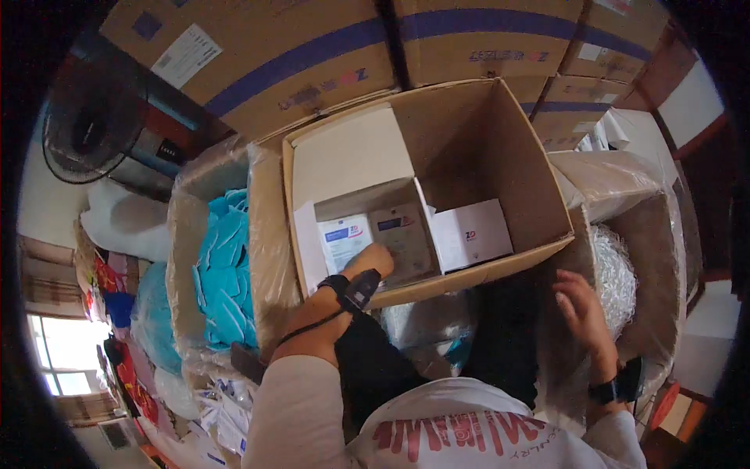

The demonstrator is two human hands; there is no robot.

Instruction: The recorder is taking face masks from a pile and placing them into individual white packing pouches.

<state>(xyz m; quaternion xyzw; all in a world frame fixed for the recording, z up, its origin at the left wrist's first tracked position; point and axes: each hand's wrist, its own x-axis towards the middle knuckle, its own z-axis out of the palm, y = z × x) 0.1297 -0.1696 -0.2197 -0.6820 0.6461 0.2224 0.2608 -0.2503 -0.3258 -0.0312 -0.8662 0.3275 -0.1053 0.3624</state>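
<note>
My left hand [375, 259] reaches down into an open white box [303, 248], over flat white packets with blue and pink print [344, 239]. Its fingers are hidden, so its grip cannot be made out. That box sits with its lid raised inside a large brown carton [469, 283]. Beside it in the same carton stands a closed white box [473, 234]. To the right, outside the carton, my right hand [582, 309] hovers with fingers apart and nothing in it. It is nearest to a plastic-lined carton [656, 258] holding a bundle of thin white strips [615, 281].
Left of the carton stands a plastic-lined box [269, 227] filled with teal folded pieces [225, 266]. Brown cartons with blue bands [312, 47] are stacked behind. A fan [90, 129] is at the far left. White packets [226, 410] lie low at the left.
</note>
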